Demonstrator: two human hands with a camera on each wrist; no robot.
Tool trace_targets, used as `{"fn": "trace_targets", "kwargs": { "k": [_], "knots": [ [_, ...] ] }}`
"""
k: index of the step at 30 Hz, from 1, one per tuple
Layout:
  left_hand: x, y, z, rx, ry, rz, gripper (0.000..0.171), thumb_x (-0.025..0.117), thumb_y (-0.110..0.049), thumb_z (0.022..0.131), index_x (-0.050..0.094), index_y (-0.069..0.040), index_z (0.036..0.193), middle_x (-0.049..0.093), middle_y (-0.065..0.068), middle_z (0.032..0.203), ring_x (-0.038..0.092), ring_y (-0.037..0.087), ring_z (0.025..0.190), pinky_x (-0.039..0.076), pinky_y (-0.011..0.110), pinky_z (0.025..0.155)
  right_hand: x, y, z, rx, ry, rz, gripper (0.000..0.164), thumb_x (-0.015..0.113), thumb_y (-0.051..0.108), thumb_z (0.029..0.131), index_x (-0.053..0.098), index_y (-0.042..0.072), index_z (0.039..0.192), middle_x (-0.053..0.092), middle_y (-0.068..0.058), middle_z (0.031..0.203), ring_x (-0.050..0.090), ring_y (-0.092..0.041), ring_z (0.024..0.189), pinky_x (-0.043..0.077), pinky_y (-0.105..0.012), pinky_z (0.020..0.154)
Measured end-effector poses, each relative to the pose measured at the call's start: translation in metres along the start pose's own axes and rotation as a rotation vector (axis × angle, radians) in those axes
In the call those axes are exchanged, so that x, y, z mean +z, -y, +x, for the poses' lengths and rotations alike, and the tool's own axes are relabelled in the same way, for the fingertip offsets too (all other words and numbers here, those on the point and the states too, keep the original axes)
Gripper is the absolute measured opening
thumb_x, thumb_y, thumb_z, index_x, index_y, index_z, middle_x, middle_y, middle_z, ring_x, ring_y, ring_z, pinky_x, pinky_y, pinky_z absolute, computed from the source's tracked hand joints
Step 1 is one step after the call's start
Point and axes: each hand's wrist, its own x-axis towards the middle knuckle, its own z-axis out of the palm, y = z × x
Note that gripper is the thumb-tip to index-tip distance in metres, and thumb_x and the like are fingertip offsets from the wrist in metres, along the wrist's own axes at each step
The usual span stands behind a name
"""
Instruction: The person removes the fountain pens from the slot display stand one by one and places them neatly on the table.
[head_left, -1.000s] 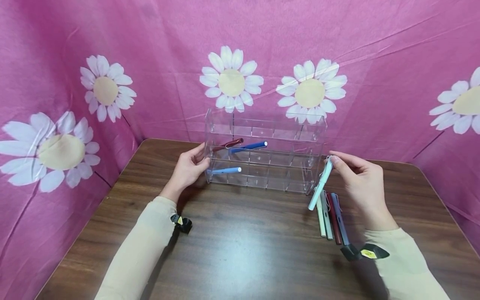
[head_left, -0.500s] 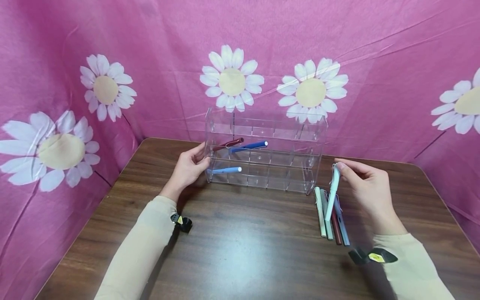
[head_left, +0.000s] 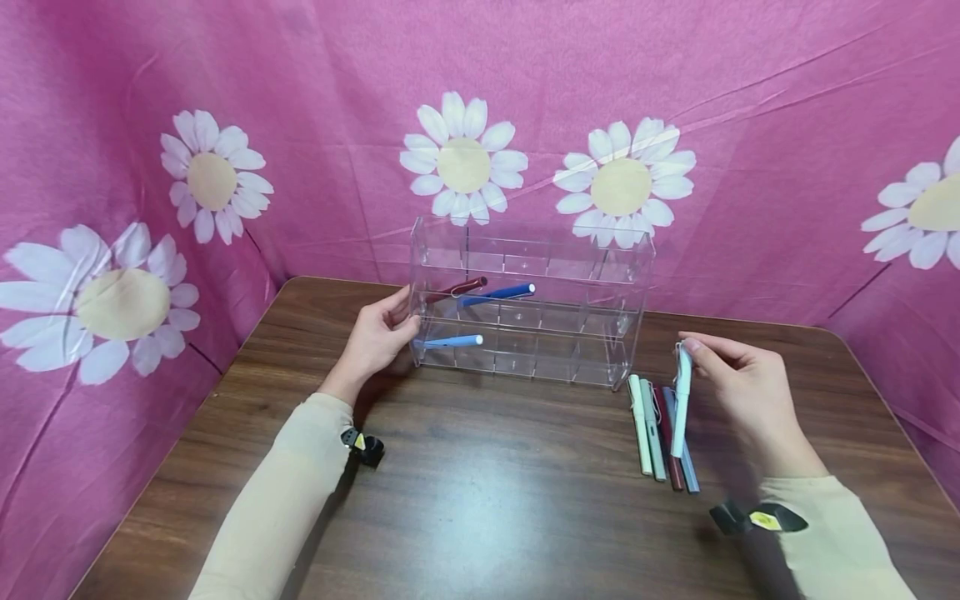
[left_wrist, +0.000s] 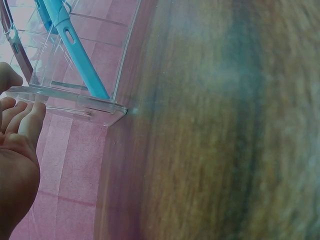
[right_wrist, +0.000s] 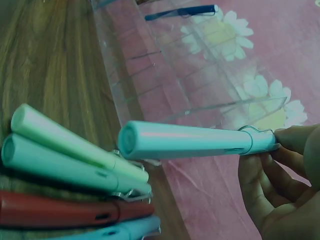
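Backdrop (head_left: 330, 100): pink cloth is hanging behind and at both sides, with creases.
Flowers (head_left: 462, 165): white daisies are decorating it.
Bench (head_left: 540, 433): brown wood grain is showing.
Glare (head_left: 480, 508): pale, it is shining there.

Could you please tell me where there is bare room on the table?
The table in front of the clear rack is bare between the left sleeve and four lying pens. Off the rack's right end, those pens and the right hand crowd it.

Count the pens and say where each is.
8. The clear rack holds a dark red pen, dark blue pen and light blue pen. On the table lie a pale green pen, grey-green pen, second dark red pen and grey-blue pen. The right hand pinches a mint pen.
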Motion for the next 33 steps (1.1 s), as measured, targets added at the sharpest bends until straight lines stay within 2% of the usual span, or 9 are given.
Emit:
{"fn": "trace_targets", "kwargs": {
  "k": [6, 11, 15, 18, 22, 24, 26, 31, 33],
  "knots": [
    [0.0, 0.0, 0.0, -0.003, -0.005, -0.001, 0.06, 0.057, 0.014, 0.096, 0.045, 0.015, 0.155, 0.056, 0.035, 0.148, 0.057, 0.048, 0.138, 0.057, 0.009, 0.101, -0.007, -0.011, -0.001, 0.026, 0.053, -0.169, 0.038, 0.071, 0.025, 0.106, 0.075, 0.002, 0.136, 0.075, 0.036, 0.094, 0.07, 0.013, 0.083, 0.06, -0.008, 0.071],
    [0.001, 0.001, -0.001, 0.0, -0.005, 0.002, 0.059, 0.057, 0.015, 0.096, 0.045, 0.015, 0.154, 0.056, 0.036, 0.148, 0.057, 0.049, 0.138, 0.057, 0.009, 0.101, -0.011, -0.022, -0.001, 0.045, 0.096, -0.213, 0.045, 0.068, 0.026, 0.108, 0.069, -0.007, 0.139, 0.072, 0.039, 0.094, 0.071, 0.01, 0.08, 0.061, -0.01, 0.071],
    [0.001, 0.002, -0.001, 0.001, -0.009, 0.012, 0.059, 0.057, 0.015, 0.096, 0.045, 0.016, 0.154, 0.056, 0.037, 0.148, 0.058, 0.047, 0.137, 0.057, 0.009, 0.102, -0.014, -0.031, 0.0, 0.061, 0.107, -0.23, 0.044, 0.068, 0.025, 0.108, 0.069, -0.007, 0.138, 0.071, 0.041, 0.092, 0.071, 0.008, 0.078, 0.061, -0.012, 0.068],
    [0.0, 0.003, -0.001, 0.002, -0.013, 0.015, 0.059, 0.057, 0.015, 0.096, 0.044, 0.017, 0.154, 0.056, 0.037, 0.147, 0.058, 0.046, 0.136, 0.056, 0.01, 0.102, -0.017, -0.037, 0.0, 0.089, 0.114, -0.235, 0.036, 0.069, 0.026, 0.107, 0.076, 0.002, 0.133, 0.07, 0.041, 0.09, 0.071, 0.007, 0.076, 0.063, -0.015, 0.066],
    [0.0, 0.004, -0.001, 0.0, -0.012, 0.009, 0.06, 0.057, 0.015, 0.096, 0.043, 0.018, 0.154, 0.055, 0.037, 0.149, 0.057, 0.043, 0.139, 0.056, 0.011, 0.104, -0.021, -0.045, 0.0, 0.141, 0.139, -0.209, 0.021, 0.07, 0.028, 0.107, 0.083, 0.024, 0.123, 0.071, 0.039, 0.09, 0.072, 0.006, 0.077, 0.066, -0.02, 0.067],
    [0.0, 0.004, -0.001, 0.002, -0.011, 0.006, 0.059, 0.057, 0.014, 0.097, 0.042, 0.019, 0.154, 0.055, 0.037, 0.149, 0.056, 0.042, 0.139, 0.055, 0.012, 0.105, -0.023, -0.048, 0.0, 0.157, 0.155, -0.203, 0.018, 0.069, 0.029, 0.107, 0.083, 0.029, 0.119, 0.072, 0.037, 0.091, 0.073, 0.004, 0.078, 0.067, -0.021, 0.067],
    [0.0, 0.004, 0.0, 0.006, -0.011, 0.005, 0.059, 0.057, 0.014, 0.096, 0.043, 0.019, 0.153, 0.055, 0.037, 0.149, 0.057, 0.041, 0.139, 0.055, 0.012, 0.106, -0.024, -0.051, 0.001, 0.17, 0.172, -0.204, 0.022, 0.069, 0.029, 0.108, 0.082, 0.023, 0.123, 0.072, 0.035, 0.092, 0.074, 0.003, 0.079, 0.067, -0.022, 0.068],
    [0.0, 0.003, 0.001, 0.008, -0.013, 0.005, 0.059, 0.057, 0.014, 0.096, 0.043, 0.019, 0.153, 0.055, 0.037, 0.148, 0.06, 0.037, 0.137, 0.056, 0.012, 0.105, -0.025, -0.057, 0.001, 0.175, 0.181, -0.265, 0.05, 0.066, 0.028, 0.109, 0.066, -0.011, 0.139, 0.071, 0.033, 0.093, 0.074, 0.001, 0.077, 0.066, -0.02, 0.068],
    [0.0, 0.002, 0.001, 0.005, -0.013, 0.0, 0.059, 0.057, 0.015, 0.096, 0.044, 0.018, 0.154, 0.055, 0.036, 0.148, 0.059, 0.039, 0.138, 0.056, 0.013, 0.105, -0.025, -0.058, 0.002, 0.169, 0.174, -0.283, 0.053, 0.065, 0.027, 0.109, 0.062, -0.015, 0.141, 0.07, 0.033, 0.092, 0.073, 0.0, 0.075, 0.065, -0.019, 0.067]
  ]
}}
